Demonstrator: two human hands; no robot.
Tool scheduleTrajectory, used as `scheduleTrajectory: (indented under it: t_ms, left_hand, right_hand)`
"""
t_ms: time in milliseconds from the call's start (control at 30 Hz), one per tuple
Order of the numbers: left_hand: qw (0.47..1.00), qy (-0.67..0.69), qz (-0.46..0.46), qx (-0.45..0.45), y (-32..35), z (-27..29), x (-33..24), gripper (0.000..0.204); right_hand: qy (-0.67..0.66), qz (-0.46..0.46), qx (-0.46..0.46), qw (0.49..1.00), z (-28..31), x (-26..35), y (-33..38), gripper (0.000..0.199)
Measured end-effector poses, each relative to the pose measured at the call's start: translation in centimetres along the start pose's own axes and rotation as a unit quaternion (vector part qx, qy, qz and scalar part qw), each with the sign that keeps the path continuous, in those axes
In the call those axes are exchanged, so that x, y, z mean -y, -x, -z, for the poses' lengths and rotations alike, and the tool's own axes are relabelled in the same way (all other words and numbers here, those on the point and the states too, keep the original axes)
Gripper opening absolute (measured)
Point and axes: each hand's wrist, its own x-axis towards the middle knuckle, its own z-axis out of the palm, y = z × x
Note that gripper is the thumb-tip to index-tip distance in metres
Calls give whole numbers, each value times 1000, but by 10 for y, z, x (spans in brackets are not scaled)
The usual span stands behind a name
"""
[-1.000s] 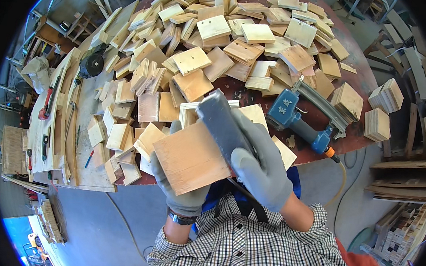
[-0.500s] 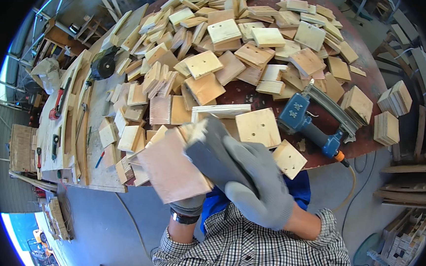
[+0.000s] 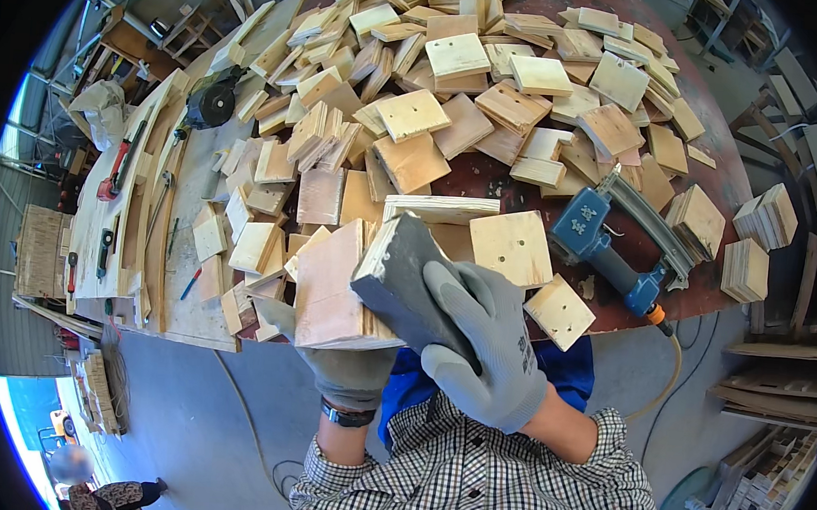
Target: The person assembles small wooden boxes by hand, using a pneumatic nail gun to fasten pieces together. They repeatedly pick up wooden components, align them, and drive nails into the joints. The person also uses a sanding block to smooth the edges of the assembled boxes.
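My gloved left hand (image 3: 348, 372) grips a squarish plywood block (image 3: 330, 292) from below, its layered edge turned to the right. In my gloved right hand (image 3: 487, 351) is a dark grey sanding block (image 3: 411, 284), fingers wrapped round its right part. The sanding block's left end lies against or just over the plywood block's layered edge; I cannot tell whether they touch. Just beyond my right hand lies a pale wooden square with small holes (image 3: 511, 248). A smaller holed square (image 3: 559, 312) rests at the table's front edge.
A large heap of plywood pieces (image 3: 414, 113) covers the dark red table (image 3: 713, 167). A blue nail gun (image 3: 608, 245) with a hose lies to the right, near stacked blocks (image 3: 746, 271). Tools, including a red-handled one (image 3: 116, 173), lie left. A person (image 3: 112, 495) is at lower left.
The plywood block has turned, so its layered edge shows more. The sanding block has shifted slightly against it. A person has come into view at lower left.
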Motion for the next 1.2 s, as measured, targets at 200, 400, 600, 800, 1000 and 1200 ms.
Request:
scheduleTrajectory:
  t_ms: [200,400,600,800,1000,1200]
  left_hand:
    - [993,-52,4,-105,-9,-42,-15,84]
    - [995,85,42,-12,4,-38,-15,82]
    - [992,113,52,-13,2,-55,-17,77]
    - [972,-220,-25,-73,-2,-34,-32,68]
    - [988,61,115,-80,-21,-47,-14,67]
    - [993,35,41,-110,-12,-40,-14,56]
  right_hand:
    - [22,8,7,1000,7,0,-12,65]
    - [93,-76,-9,993,26,-27,-85,60]
    - [79,60,43,994,20,-14,-61,62]
    - [73,109,91,987,24,22,-35,60]
    - [39,-86,14,995,25,-32,-85,57]
    - [105,137,77,982,17,7,-51,65]
